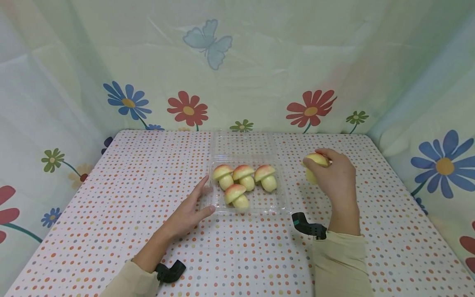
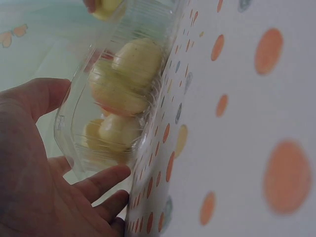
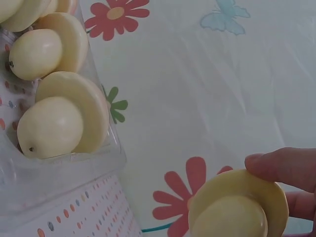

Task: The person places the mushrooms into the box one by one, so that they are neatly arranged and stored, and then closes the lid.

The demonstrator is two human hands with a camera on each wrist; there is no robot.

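A clear plastic container holds several yellow toy mushrooms with red-tinged caps, three across the back and one mushroom in front at the left. My left hand is at the container's left side, fingers extended along it; in the left wrist view the thumb is by the rim. To the right of the container, my right hand grips another toy mushroom by its cap, thumb on one side and fingers on the other. The right wrist view shows the stem of this held mushroom turned toward the camera.
The container's clear lid is folded back toward the rear of the table. A dotted cloth covers the table, and a curtain with flowers and a butterfly hangs behind and at both sides. Black camera mounts are on both wrists.
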